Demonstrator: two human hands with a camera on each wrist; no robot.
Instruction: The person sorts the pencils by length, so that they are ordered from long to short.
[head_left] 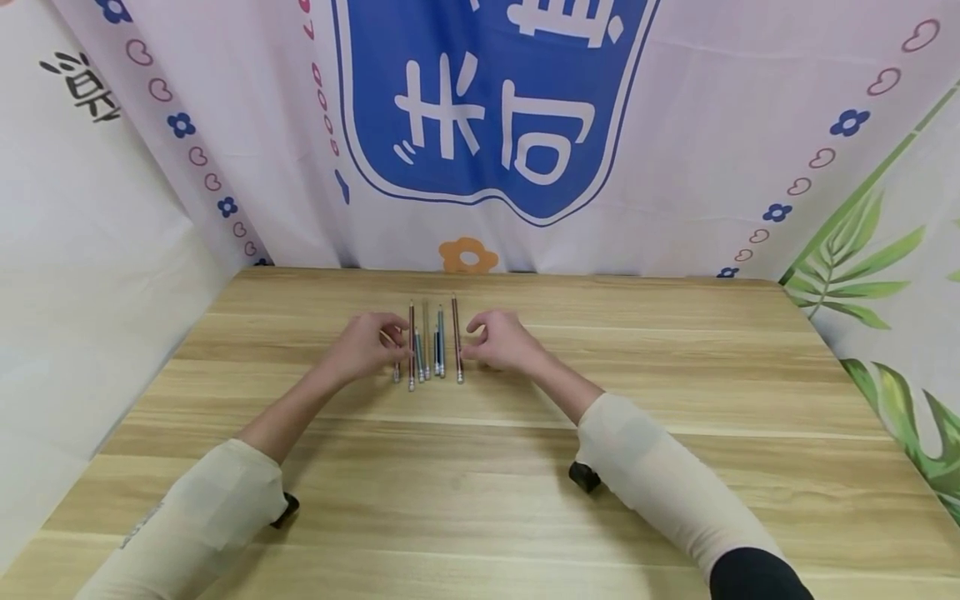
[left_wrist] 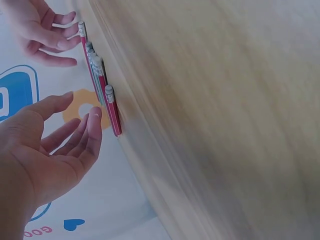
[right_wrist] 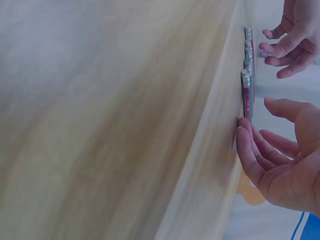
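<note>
Several pencils lie side by side on the wooden table, eraser ends toward me. A long dark-red pencil point(head_left: 456, 337) is on the right of the row, and another long red pencil point(head_left: 411, 375) is toward the left. Blue pencils point(head_left: 441, 342) and a pale pencil point(head_left: 426, 333) lie between them. My left hand point(head_left: 364, 345) is at the row's left side, partly over a short red pencil point(head_left: 397, 374). At the right side, my right hand point(head_left: 504, 340) has its fingertips beside the dark-red pencil. Loosely bent fingers show on both hands in the wrist views, gripping nothing.
The wooden table point(head_left: 465, 492) reaches back to a printed curtain point(head_left: 300, 217) with a blue emblem. White cloth point(head_left: 90, 275) hangs on the left and leaf-patterned cloth point(head_left: 892, 250) on the right. Dark wrist devices point(head_left: 584, 477) show under both pale sleeves.
</note>
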